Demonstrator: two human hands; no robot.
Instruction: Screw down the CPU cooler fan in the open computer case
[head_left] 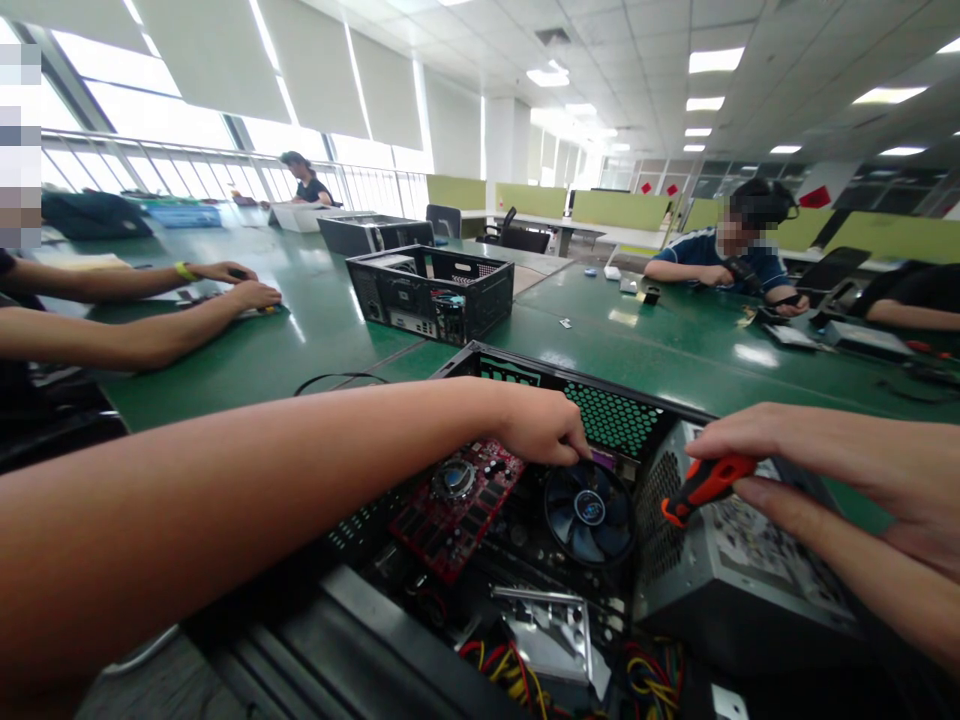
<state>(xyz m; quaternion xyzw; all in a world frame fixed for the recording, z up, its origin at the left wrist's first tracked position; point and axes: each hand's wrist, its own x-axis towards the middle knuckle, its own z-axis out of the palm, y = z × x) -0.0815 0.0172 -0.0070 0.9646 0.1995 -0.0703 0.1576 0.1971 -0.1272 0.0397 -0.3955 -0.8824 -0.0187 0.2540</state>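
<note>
An open computer case [679, 408] lies on its side in front of me. My left hand [541, 425] reaches over a red graphics card [457, 505], its fingers curled and their tips at the upper edge of a round cooling fan [589, 507]. Whatever those fingertips may be pinching is hidden. In my right hand [817, 480] is an orange and black screwdriver [709, 487], gripped by its handle above the power supply [720, 590]. No shaft of the screwdriver shows. A loose-looking silver metal bracket [551, 635] is below the fan.
Red, yellow and black cables [510, 670] bunch at the case's near side. Beyond it, a second open case [431, 295] stands on the green table [330, 345], with another case [375, 232] behind. A co-worker's hands [247, 290] rest at left; another person [739, 245] works at right.
</note>
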